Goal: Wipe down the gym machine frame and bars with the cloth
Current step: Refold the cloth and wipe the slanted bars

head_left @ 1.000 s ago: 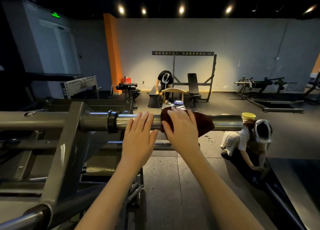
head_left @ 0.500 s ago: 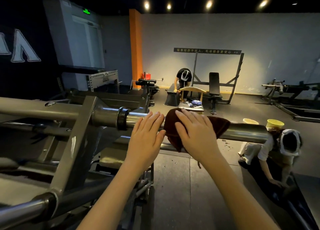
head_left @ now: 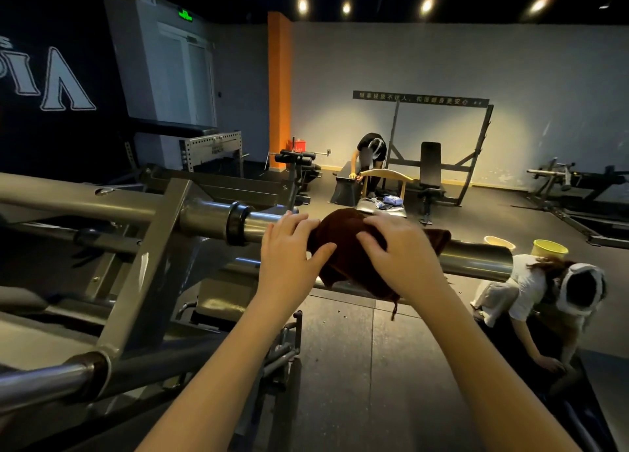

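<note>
- Left hand (head_left: 289, 250) curls over the bar (head_left: 476, 259) at the cloth's edge, thumb on the cloth (head_left: 343, 244).
- Right hand (head_left: 403, 252) bunches and grips the cloth on top of the bar.
- Cloth drapes over the bar between both hands, a tail hanging below.
- Bar runs left to right, dipping slightly rightward. Its bare free end lies nearer the right hand, while the collar (head_left: 238, 223) and frame (head_left: 149, 247) lie nearer the left. A wipe would likely slide along this axis.
- Sign (head_left: 420, 98) over the far rack carries Chinese characters, too small to read surely. Wall letters (head_left: 51, 83) are cut off.
</note>
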A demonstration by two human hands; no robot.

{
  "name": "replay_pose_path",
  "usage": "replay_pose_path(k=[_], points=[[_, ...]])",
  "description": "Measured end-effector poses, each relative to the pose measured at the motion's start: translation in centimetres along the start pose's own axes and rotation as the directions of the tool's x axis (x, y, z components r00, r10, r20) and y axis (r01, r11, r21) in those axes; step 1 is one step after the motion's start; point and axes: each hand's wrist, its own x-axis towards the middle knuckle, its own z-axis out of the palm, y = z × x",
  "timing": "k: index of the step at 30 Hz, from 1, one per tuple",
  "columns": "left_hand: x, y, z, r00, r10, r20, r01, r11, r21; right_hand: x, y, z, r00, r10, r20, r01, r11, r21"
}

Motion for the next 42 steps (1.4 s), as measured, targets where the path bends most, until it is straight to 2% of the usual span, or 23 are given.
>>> replay_pose_path(k=[3, 9, 13, 16, 19, 21, 24, 26, 31, 35, 37, 39, 41, 42], points=[[0.3, 0.2, 0.1, 0.999, -0.04, -0.029, 0.039, 0.998, -0.04, -0.9, 1.4, -1.1, 0.987, 0.148, -0.061, -0.157, 0.965, -0.211], [0.1, 0.9, -0.1, 0.994, -0.024, -0.109, 0.017, 0.998, -0.063, -1.7, 0.6, -1.9, 0.949, 0.31, -0.049, -0.311, 0.903, -0.296], [-0.9, 1.1, -1.0, 1.0, -0.01, -0.027, 0.007, 0.995, -0.103, -1.9, 0.2, -2.5, 0.961, 0.258, -0.098, -0.274, 0.94, -0.204], [-1.7, 1.0, -2.2, 0.992, -0.08, 0.101, 0.097, 0.978, -0.185, -2.9, -0.9, -2.3, 0.972, 0.208, -0.109, -0.214, 0.976, -0.04], [-2.6, 0.0, -3.7, 0.935, -0.191, 0.3, 0.287, 0.904, -0.318, -3.9, -2.2, -2.5, 0.967, 0.248, 0.054, -0.253, 0.933, 0.255], [-3.2, -1.0, -4.4, 0.882, -0.226, 0.413, 0.372, 0.873, -0.316, -4.2, -2.9, -2.3, 0.94, 0.283, 0.19, -0.337, 0.859, 0.386], [-4.3, -2.1, -5.2, 0.869, -0.26, 0.421, 0.393, 0.88, -0.268, -4.3, -4.2, -1.5, 0.871, 0.325, 0.369, -0.48, 0.721, 0.499], [-5.0, -2.7, -5.4, 0.859, -0.267, 0.437, 0.418, 0.859, -0.297, -4.3, -4.9, -0.8, 0.859, 0.312, 0.405, -0.497, 0.694, 0.521], [-7.2, -3.8, -5.6, 0.71, -0.325, 0.624, 0.642, 0.664, -0.384, -4.2, -6.3, 0.4, 0.862, 0.264, 0.432, -0.49, 0.651, 0.579], [-8.9, -4.8, -5.3, 0.622, -0.279, 0.731, 0.769, 0.392, -0.505, -4.2, -6.7, 0.9, 0.858, 0.241, 0.453, -0.492, 0.641, 0.589], [-9.3, -5.3, -5.3, 0.577, -0.257, 0.775, 0.811, 0.292, -0.507, -4.3, -6.6, 1.1, 0.855, 0.246, 0.457, -0.497, 0.641, 0.584], [-9.5, -5.9, -5.3, 0.537, -0.263, 0.801, 0.841, 0.237, -0.486, -4.3, -6.5, 1.4, 0.847, 0.251, 0.468, -0.505, 0.653, 0.565], [-9.6, -6.2, -5.3, 0.514, -0.343, 0.786, 0.858, 0.2, -0.474, -4.4, -6.2, 1.6, 0.842, 0.253, 0.477, -0.505, 0.682, 0.529], [-9.5, -6.3, -5.3, 0.516, -0.409, 0.753, 0.856, 0.229, -0.463, -4.4, -6.1, 1.7, 0.843, 0.253, 0.475, -0.498, 0.701, 0.511]])
